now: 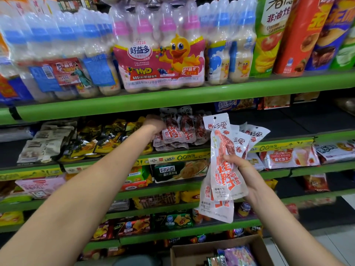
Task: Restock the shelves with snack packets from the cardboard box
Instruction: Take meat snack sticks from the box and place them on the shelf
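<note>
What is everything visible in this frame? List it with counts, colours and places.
Held snack packets: several, white and red, fanned in right hand.
Shelved matching packets: a stack, white and red, second shelf.
Drink bottle packs: several, pink or blue caps, top shelf.
Chip tubes: several, green, red, blue, top right.
Shelves: green edges, tiered.
Cardboard box: one, brown, bottom, packets inside.
Left hand: at shelved stack; grip unclear.
Right hand: holds fan.
</note>
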The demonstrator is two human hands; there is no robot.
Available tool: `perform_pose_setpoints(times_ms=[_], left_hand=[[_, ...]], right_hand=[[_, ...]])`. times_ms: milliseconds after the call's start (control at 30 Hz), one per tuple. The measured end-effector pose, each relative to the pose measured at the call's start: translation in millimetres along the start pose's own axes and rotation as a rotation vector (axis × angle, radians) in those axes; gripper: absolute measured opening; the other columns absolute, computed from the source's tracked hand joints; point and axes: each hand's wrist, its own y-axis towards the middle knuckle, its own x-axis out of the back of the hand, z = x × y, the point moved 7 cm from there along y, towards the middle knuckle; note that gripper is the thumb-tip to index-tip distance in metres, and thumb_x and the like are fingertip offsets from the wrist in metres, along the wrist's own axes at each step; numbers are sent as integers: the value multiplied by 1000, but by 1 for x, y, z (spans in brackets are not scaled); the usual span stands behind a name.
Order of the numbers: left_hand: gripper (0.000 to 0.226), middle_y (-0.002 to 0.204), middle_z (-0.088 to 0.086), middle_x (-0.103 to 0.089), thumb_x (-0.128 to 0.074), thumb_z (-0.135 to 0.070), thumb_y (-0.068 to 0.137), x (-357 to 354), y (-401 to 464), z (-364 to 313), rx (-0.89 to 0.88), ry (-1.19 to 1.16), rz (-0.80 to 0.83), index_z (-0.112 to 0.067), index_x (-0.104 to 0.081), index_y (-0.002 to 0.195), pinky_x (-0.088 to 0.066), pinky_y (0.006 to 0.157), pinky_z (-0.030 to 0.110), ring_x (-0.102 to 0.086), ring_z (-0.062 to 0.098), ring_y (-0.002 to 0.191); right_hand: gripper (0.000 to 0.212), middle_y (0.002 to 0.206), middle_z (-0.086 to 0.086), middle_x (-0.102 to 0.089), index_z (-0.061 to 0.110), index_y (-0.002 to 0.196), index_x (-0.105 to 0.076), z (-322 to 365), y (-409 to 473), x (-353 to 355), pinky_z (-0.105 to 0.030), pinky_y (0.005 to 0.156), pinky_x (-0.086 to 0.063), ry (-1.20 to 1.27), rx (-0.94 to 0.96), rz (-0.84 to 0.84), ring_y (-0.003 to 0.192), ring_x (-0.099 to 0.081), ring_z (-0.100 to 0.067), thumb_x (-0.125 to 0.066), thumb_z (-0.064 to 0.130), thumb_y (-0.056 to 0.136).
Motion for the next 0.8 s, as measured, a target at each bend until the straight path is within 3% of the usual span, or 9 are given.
perform_pose_setpoints(times_ms=[67, 133, 200, 300, 433, 533, 633, 800], left_hand=[[32, 122, 19, -66, -62, -5, 91, 6, -16, -11, -80, -31, -22, 3, -64, 121, -54, 84, 32, -66, 32, 104], [24, 107, 13, -72, -62, -6, 90, 7, -44, -23, -179, -153, -19, -3, -68, 114, -47, 61, 23, -65, 24, 83], [17, 93, 3, -73, -62, -17, 94, -6, -79, -28, -229, -243, 140, -12, -70, 108, -44, 48, 22, -63, 14, 66], [18, 96, 1, -73, -59, -37, 95, -36, -130, -24, -212, -307, 453, -22, -65, 105, -53, 58, 20, -71, 10, 70], [36, 98, -6, -76, -69, -50, 85, -69, -172, -11, -156, -349, 660, -27, -64, 112, -54, 66, 23, -71, 6, 79], [30, 98, -11, -76, -78, -30, 82, -78, -180, -9, -156, -449, 649, -27, -65, 109, -53, 61, 15, -73, 5, 84], [24, 96, -1, -77, -76, -17, 83, -72, -173, -5, -123, -486, 584, -17, -63, 103, -54, 62, 20, -75, 12, 85], [16, 94, 10, -76, -69, -6, 87, -68, -169, 1, -90, -558, 569, -10, -55, 92, -56, 67, 29, -74, 22, 86]], right_hand=[[37, 78, -13, -73, 6, 100, -64, -2, 1, -3, -39, 58, -60, -10, -11, 10, 65, -72, -27, -78, 7, 65], [39, 79, -13, -73, 6, 99, -65, -3, 2, -6, -39, 60, -60, -22, -21, 21, 66, -71, -28, -77, 10, 62], [37, 79, -13, -73, 6, 98, -65, -4, 4, -8, -39, 60, -60, -28, -25, 27, 66, -72, -27, -77, 9, 64], [28, 80, -12, -73, 7, 98, -66, -5, 8, -11, -39, 64, -59, -36, -7, 33, 67, -71, -26, -73, 8, 71], [30, 87, -15, -73, 6, 98, -72, -10, 10, -17, -40, 69, -59, -90, -8, 21, 73, -70, -28, -77, 11, 68], [36, 90, -17, -72, 4, 100, -71, -12, 12, -19, -40, 68, -59, -111, 23, -5, 72, -71, -29, -77, 11, 65], [38, 91, -16, -75, 6, 105, -70, -10, 12, -20, -41, 68, -59, -120, 53, -12, 74, -72, -28, -75, 13, 67], [16, 90, -15, -77, 11, 84, -81, -12, 12, -22, -37, 63, -61, -104, 57, 11, 74, -75, -27, -76, 18, 71]])
